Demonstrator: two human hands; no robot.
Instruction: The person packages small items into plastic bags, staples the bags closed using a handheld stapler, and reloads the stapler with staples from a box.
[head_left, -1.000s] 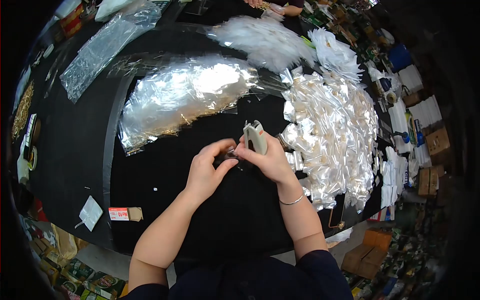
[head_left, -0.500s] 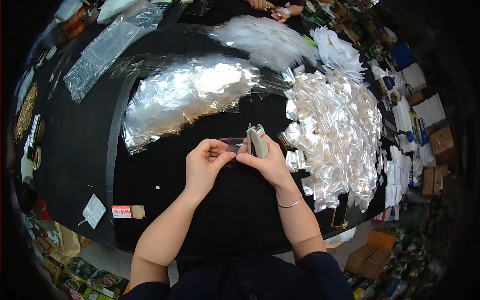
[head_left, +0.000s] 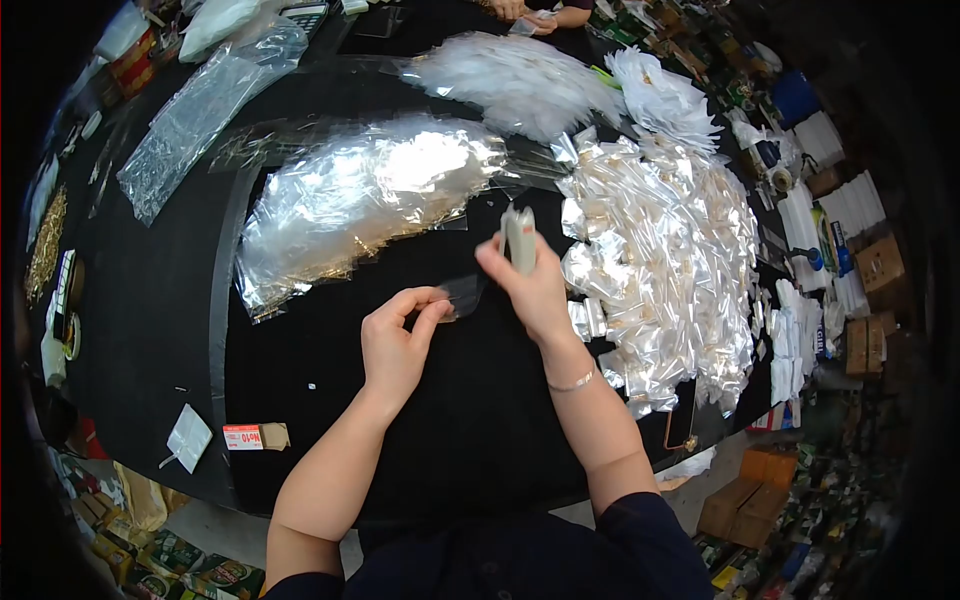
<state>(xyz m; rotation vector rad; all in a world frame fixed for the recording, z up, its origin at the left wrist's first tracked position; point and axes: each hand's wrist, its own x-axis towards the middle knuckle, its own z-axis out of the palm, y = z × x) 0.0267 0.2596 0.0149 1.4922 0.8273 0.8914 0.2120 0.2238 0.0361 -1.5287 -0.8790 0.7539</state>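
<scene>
Between thumb and fingers, my left hand (head_left: 400, 335) pinches a small clear plastic bag (head_left: 462, 297) over the black table. A pale grey stapler (head_left: 521, 243) is gripped in my right hand (head_left: 535, 285), up and to the right of the bag and apart from it. Ahead of both hands lies a fanned heap of flat clear bags (head_left: 365, 185) with a gold-coloured lower edge. Close to my right hand spreads a big pile of folded, shiny plastic packets (head_left: 670, 270); gold bits show through some of them.
A red-and-white staple box (head_left: 256, 437) and a white square pad (head_left: 188, 437) lie at the near left. Farther off are a long plastic sleeve (head_left: 205, 115) and white translucent sheets (head_left: 515, 85). Another person's hands (head_left: 525, 14) work at the far edge. Cardboard boxes (head_left: 747, 497) stand lower right.
My right hand has moved up and away from my left hand with the stapler, letting go of the bag's right side. The left hand keeps its pinch, slightly lower left.
</scene>
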